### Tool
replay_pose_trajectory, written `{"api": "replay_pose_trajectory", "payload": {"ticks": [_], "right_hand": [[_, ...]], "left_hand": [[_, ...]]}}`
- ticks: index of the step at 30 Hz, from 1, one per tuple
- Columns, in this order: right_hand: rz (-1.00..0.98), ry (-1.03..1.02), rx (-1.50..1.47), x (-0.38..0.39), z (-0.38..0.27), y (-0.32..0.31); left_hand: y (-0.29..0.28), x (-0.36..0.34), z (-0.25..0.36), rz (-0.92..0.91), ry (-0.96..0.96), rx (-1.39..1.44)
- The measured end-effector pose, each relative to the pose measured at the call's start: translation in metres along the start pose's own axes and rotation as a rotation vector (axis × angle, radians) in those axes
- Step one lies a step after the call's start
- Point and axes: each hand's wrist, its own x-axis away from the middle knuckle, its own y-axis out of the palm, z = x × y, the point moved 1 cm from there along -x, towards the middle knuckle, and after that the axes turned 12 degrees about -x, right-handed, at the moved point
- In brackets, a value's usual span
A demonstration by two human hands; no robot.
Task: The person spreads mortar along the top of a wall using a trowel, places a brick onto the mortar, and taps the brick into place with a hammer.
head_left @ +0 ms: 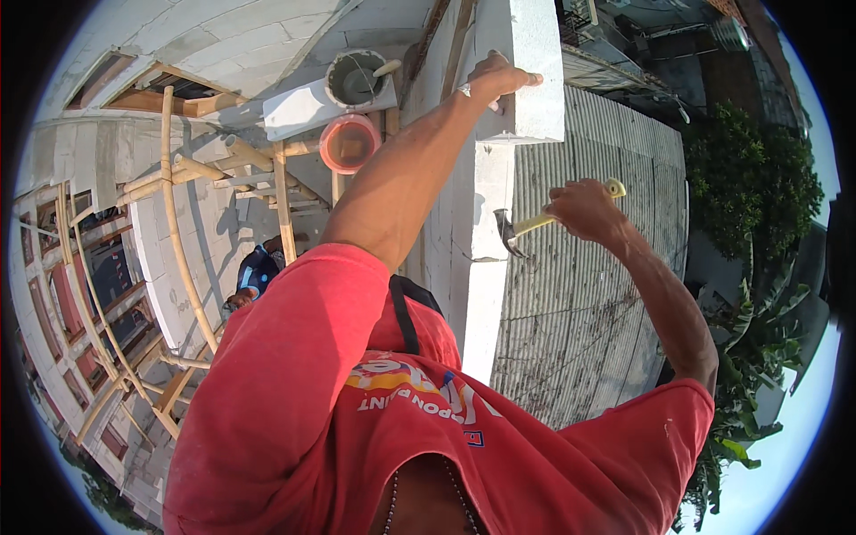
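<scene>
My left hand (501, 80) is on a white lightweight block (539, 80) at the end of the wall, gripping its upper edge with a finger stretched across the top. Part of its grip is hidden behind the hand. My right hand (584, 210) is closed around the yellow handle of a claw hammer (533, 223). The hammer's dark metal head is beside the lower course of the white wall (489, 294), below and to the right of my left hand. I cannot tell whether the head touches the wall.
Right of the wall lies a corrugated roof (597, 267), well below. To the left stand a dark bucket (355, 80) with a handled tool in grey contents and an orange-red bucket (349, 144). Bamboo scaffolding (169, 196) fills the left, with another person (259, 270) lower down.
</scene>
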Motion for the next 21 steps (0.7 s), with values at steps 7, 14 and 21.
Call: {"api": "replay_pose_trajectory", "payload": {"ticks": [7,14,21], "right_hand": [[0.36,0.238,0.062,0.0,0.011,-0.02],[0.232,0.314,-0.068,0.011,0.02,-0.006],[0.484,0.536,-0.446,0.037,-0.013,0.065]], "left_hand": [[-0.006,0.013,0.005,0.028,0.006,-0.002],[0.002,0.014,0.006,-0.014,-0.052,0.051],[-0.005,0.016,0.005,-0.073,-0.03,0.049]]}}
